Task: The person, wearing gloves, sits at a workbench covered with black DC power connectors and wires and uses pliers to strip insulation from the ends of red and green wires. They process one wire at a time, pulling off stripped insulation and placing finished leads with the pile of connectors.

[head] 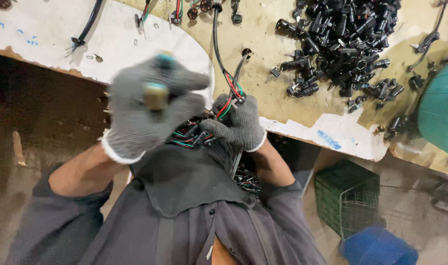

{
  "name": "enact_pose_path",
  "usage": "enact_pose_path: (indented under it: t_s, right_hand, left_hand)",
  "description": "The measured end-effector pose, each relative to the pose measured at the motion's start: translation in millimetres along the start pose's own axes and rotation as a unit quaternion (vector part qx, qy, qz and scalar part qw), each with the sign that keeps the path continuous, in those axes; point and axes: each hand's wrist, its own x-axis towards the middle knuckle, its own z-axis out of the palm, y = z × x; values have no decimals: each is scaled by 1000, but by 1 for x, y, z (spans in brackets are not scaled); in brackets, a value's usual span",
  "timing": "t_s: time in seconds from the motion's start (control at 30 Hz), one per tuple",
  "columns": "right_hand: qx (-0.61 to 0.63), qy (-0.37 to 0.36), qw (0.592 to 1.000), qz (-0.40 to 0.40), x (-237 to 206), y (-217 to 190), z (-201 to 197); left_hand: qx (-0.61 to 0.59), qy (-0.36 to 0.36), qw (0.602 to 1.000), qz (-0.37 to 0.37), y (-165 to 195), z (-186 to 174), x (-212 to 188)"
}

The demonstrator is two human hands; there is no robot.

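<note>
Wearing grey knit gloves, we sit at the bench edge with a dark apron (184, 181) over our lap. Our left hand (148, 105) is raised closest to the camera and blurred, its fingers curled around a small brass-coloured tool (156, 95) with a teal tip; how tightly it grips we cannot tell. At three o'clock from it, lower and farther off, our right hand (238, 125) is closed on a wire bundle (230, 100), pinching red, green and black leads where they leave a black cable that runs up toward twelve o'clock. Between the two hands, at the apron's top, lies a heap of wired connectors (189, 137), just beside the right hand's fingers. Beyond, on the worn tabletop (263, 73), a big pile of black plugs (342, 44) sits at one o'clock, well apart from both hands. A green crate (346, 194) stands on the floor at four o'clock, a blue object (378, 248) just below it.
</note>
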Motion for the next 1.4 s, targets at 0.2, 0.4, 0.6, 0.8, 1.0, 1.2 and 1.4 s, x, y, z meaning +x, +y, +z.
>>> enact_pose_path:
  t_s: [0.2,0.4,0.6,0.8,1.0,1.2,1.4]
  right_hand:
    - [-127,-45,984,-117,-3,-2,19]
    - [-114,-45,990,-68,4,6,19]
    - [-249,-47,965,-61,4,-1,-1]
    - [-287,-57,954,-65,7,-9,24]
    - [-273,19,961,39,15,-11,17]
    - [-254,32,964,-76,12,-9,16]
    - [-269,-94,926,-247,-8,-28,29]
  left_hand:
    - [-17,-22,988,151,-12,19,-15]
    - [89,-217,932,275,-3,34,-13]
    - [202,-3,969,-142,3,-1,22]
    - [310,-75,919,-233,-58,18,-7]
    - [399,-20,908,-126,-75,24,-30]
    - [235,-1,972,-26,6,8,4]
    - [469,-90,870,124,-18,-23,56]
